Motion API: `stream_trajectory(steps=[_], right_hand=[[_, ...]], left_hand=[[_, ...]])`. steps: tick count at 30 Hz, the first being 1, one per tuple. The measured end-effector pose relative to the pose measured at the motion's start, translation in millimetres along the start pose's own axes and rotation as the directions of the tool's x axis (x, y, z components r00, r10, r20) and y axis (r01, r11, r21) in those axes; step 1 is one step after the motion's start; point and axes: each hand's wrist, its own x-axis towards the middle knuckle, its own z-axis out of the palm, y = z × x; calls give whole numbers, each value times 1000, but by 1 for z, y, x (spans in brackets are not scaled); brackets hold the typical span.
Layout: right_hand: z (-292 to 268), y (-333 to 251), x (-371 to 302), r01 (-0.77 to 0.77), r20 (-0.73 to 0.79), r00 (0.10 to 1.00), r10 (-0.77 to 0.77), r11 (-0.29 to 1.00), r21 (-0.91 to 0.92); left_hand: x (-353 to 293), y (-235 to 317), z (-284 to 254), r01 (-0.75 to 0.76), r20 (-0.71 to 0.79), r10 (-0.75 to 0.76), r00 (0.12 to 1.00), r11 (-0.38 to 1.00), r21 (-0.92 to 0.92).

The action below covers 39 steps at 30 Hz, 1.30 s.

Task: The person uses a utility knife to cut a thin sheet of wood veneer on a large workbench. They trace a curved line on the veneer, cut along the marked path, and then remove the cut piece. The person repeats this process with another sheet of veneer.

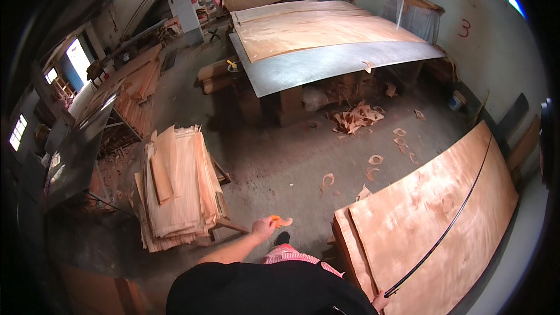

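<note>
Left hand (pixel 263 228), 6 o'clock, fingers closed round a small orange item (pixel 273 219); right hand (pixel 380 302), 5 o'clock, clamped on the near end of a thin black rod (pixel 446 227). Biggest: surface (pixel 344 65) at 12 to 1, grey along the near side, broad wood sheets (pixel 326 23) over the rest. Next, stack of large veneer sheets (pixel 426 210) at 4. Then stack of narrower veneer strips (pixel 189 189) at 8, edges uneven, loose pieces (pixel 162 178) on top. Scrap pile (pixel 357 118) on the floor (pixel 274 157) between 2 and 3, by the surface's near side. Rod runs over the large veneer sheets, 5 o'clock up to 3; can't tell if it touches them. Orange item is smallest, pale brown curved piece (pixel 285 221) at its end, too small to identify.
</note>
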Motion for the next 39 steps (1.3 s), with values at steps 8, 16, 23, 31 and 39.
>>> stream_trajectory(steps=[8, 16, 23, 31, 39], right_hand=[[172, -136, 18, 99, 9, 995, -104, 964, 246], [309, -295, 4, 88, 234, 961, -148, 965, 248], [475, -405, 47, 73, 380, 905, -192, 949, 308], [646, -566, 79, 21, 550, 803, -230, 933, 359], [722, -623, 93, 37, 548, 819, -173, 968, 250]], left_hand=[[162, 21, -43, -46, 195, 112, 974, 947, -317], [299, 1, -43, -50, 383, 200, 902, 928, -368], [420, -17, -52, 0, 323, 99, 941, 956, -293], [564, -30, -92, 57, 312, -57, 948, 998, 10], [697, -50, -117, 113, 186, -96, 978, 990, -85]])
